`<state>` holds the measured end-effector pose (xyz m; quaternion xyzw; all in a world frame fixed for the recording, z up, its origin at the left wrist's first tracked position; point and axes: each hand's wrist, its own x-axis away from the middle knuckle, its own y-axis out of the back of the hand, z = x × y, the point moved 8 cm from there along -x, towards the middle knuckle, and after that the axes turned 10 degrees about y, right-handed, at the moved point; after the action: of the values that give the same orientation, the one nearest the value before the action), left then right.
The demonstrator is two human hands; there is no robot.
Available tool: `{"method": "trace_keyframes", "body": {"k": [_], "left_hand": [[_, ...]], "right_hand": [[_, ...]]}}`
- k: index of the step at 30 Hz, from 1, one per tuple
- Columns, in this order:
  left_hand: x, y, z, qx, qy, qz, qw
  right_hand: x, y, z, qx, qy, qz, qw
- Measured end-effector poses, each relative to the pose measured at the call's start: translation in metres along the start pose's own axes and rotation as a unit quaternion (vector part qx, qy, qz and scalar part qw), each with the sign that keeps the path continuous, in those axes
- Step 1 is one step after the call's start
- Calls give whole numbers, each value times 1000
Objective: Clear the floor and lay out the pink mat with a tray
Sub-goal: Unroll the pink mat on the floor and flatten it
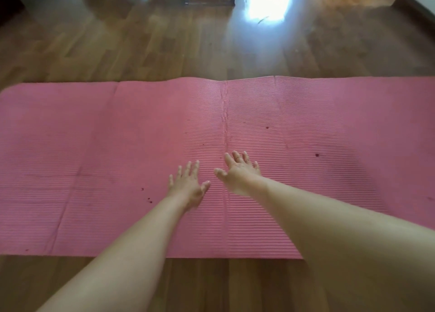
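Your wooden floor (146,50) carries the pink mat (94,146), unrolled flat across the view, with creases and a few dark specks. Your left hand (188,184) and right hand (237,170) reach over its middle, each grip wide, fingers spread, holding nothing.

A single head-worn wide-angle camera looks forward and steeply down from above the wooden floor (141,52). The pink mat (94,158) runs across the picture from its left edge to its right. Both forearms reach in from the bottom edge, close to the lens. Straight lines bow toward the edges.
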<state>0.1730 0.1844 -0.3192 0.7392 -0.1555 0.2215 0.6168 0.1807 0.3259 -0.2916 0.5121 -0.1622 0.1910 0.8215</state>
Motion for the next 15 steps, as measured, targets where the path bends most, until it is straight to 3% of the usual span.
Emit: {"method": "trace_keyframes", "body": {"k": [15], "left_hand": [[27,-60,-116,-48,-78,26,995]], "right_hand": [[60,-14,-124,-24,-79,27,996]]}}
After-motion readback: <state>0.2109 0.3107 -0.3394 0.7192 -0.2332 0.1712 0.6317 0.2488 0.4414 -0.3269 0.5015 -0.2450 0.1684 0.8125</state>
